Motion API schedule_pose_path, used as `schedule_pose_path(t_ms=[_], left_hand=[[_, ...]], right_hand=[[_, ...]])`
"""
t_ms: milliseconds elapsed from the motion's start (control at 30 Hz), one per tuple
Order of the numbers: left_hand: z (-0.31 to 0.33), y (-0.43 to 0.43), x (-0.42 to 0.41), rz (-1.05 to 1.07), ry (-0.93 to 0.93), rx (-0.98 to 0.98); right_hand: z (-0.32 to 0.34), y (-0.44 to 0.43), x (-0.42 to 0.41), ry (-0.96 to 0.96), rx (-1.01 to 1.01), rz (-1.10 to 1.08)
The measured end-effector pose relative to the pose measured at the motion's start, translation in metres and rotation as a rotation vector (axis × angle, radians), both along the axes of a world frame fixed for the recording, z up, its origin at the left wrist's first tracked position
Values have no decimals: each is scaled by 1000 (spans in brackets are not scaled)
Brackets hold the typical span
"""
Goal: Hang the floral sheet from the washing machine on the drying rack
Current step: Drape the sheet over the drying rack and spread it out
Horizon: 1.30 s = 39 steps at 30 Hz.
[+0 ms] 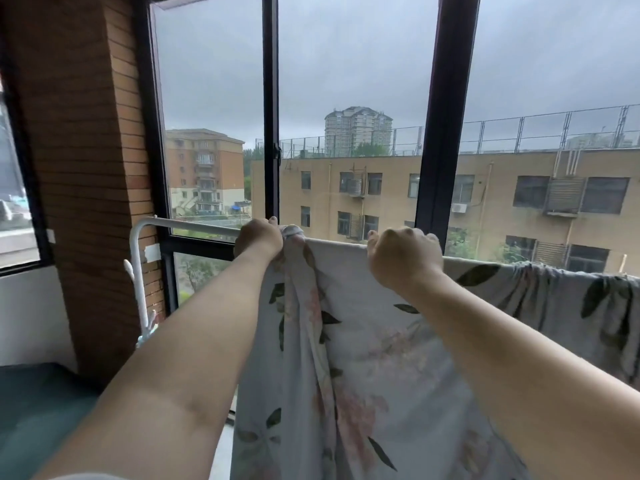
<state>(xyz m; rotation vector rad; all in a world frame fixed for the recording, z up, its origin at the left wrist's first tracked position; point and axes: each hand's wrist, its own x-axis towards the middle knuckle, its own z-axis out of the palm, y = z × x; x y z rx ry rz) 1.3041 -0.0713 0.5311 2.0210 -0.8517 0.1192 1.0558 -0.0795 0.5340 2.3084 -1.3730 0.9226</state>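
Observation:
The floral sheet (374, 348), pale with pink flowers and dark leaves, hangs over the top bar of the white drying rack (194, 225) in front of the window. It spreads along the bar to the right edge of the view. My left hand (259, 237) grips a bunched corner of the sheet at the bar. To its right, my right hand (403, 258) holds the sheet's top edge with curled fingers over the bar. The bar under the sheet is hidden.
The rack's left upright (136, 271) stands beside a brick pillar (93, 168). Tall dark-framed windows (272, 116) run right behind the rack. A dark green surface (38, 407) lies at the lower left.

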Motion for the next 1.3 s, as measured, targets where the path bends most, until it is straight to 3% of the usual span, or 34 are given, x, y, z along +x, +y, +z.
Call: schedule_pose_path(t_ms=[133, 433, 667, 1300], left_hand=[[-4, -7, 2, 24, -42, 7], [-6, -10, 0, 47, -77, -23], [-5, -12, -13, 74, -64, -23], [-2, -2, -24, 87, -41, 4]], right_hand=[[2, 3, 79, 37, 65, 209], [-6, -14, 105, 116, 104, 120], [-2, -16, 54, 170, 12, 73], [-1, -26, -67, 54, 124, -175]])
